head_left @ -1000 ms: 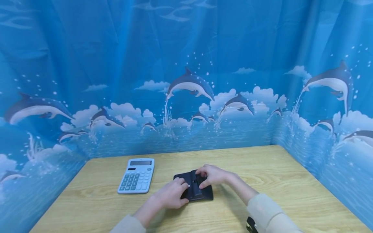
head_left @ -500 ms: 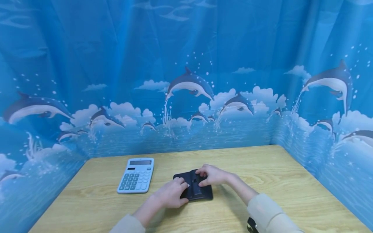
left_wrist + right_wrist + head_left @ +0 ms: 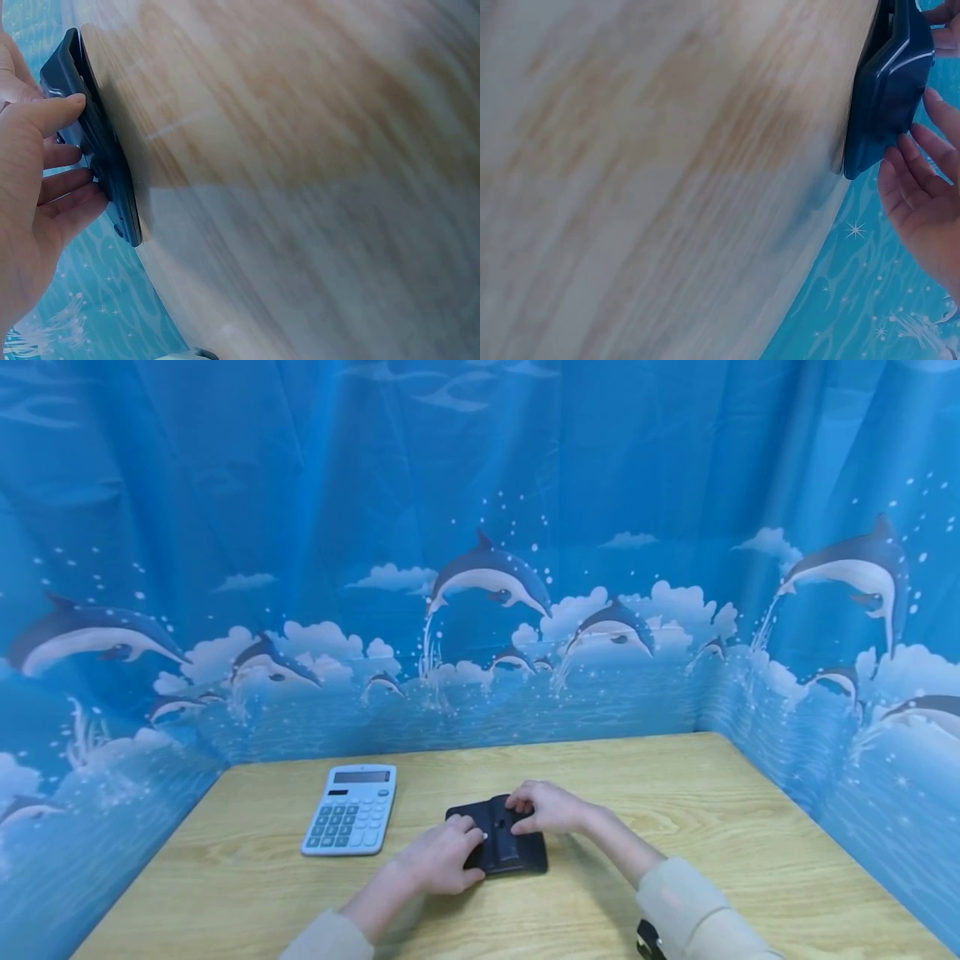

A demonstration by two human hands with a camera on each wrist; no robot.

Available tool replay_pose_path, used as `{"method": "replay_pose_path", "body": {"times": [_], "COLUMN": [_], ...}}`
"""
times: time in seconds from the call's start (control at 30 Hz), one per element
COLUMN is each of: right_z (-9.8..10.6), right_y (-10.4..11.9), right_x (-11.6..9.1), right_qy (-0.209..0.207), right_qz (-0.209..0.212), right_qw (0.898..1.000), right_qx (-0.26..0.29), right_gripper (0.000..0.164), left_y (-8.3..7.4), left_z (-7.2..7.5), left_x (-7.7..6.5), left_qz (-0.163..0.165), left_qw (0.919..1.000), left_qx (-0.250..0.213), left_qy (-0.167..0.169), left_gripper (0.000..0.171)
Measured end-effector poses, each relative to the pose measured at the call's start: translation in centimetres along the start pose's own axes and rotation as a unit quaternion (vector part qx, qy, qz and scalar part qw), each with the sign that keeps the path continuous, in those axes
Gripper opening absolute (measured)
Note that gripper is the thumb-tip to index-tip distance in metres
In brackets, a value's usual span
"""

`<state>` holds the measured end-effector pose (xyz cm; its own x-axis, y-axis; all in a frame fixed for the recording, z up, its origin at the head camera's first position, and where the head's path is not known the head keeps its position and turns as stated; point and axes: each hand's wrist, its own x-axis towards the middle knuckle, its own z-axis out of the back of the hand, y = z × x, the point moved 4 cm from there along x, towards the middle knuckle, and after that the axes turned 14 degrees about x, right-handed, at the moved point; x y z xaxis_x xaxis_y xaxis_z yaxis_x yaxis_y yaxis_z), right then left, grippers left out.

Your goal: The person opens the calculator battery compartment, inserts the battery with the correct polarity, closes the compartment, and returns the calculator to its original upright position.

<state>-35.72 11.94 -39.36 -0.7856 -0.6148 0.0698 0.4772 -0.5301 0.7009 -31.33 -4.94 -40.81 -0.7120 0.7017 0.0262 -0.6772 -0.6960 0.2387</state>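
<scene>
A black, wallet-like case (image 3: 498,852) lies opened out on the table, with a raised band down its middle and a small light stud. From the left, my left hand (image 3: 447,857) holds it, thumb along the near edge and fingers over the left part. My right hand (image 3: 551,810) holds its right part near the band, thumb and fingers bent toward each other on it. In the left wrist view, the case (image 3: 101,142) appears edge-on beside the left hand (image 3: 37,157). The right wrist view shows its glossy sloping side (image 3: 892,82) at the right hand's fingertips (image 3: 904,146).
A pale blue calculator (image 3: 351,811) lies to the left of the case on the wooden table (image 3: 637,785). A blue dolphin-print curtain (image 3: 480,485) surrounds the table's back and sides. A small dark object (image 3: 649,938) shows by the right sleeve.
The right thumb has moved slightly toward the fingers, and the dark piece by it looks flatter than a second ago. The left hand and the calculator have stayed in place.
</scene>
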Motion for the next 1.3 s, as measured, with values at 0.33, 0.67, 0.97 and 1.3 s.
{"method": "replay_pose_path", "body": {"times": [0.33, 0.67, 0.97, 1.3], "right_z": [0.1, 0.2, 0.5, -0.1], "right_y": [0.5, 0.4, -0.3, 0.0], "right_x": [-0.1, -0.3, -2.1, -3.1], "right_qy": [0.014, 0.017, 0.002, 0.033], "right_qz": [0.043, 0.045, 0.053, 0.137], "right_qw": [0.997, 0.994, 0.984, 0.914], "right_qx": [-0.064, -0.097, -0.172, -0.380], "right_gripper": [0.038, 0.037, 0.036, 0.035], "left_y": [0.0, -0.1, 0.9, 2.3], "left_z": [0.1, 0.1, -0.3, -0.7], "left_x": [0.0, 0.2, -0.9, -1.7], "left_qz": [-0.006, -0.001, 0.002, 0.044], "left_qw": [0.9998, 1.0000, 0.9996, 0.9977], "left_qx": [0.015, 0.009, -0.026, -0.015], "left_qy": [-0.009, -0.001, -0.008, 0.049], "left_gripper": [0.044, 0.043, 0.050, 0.072]}}
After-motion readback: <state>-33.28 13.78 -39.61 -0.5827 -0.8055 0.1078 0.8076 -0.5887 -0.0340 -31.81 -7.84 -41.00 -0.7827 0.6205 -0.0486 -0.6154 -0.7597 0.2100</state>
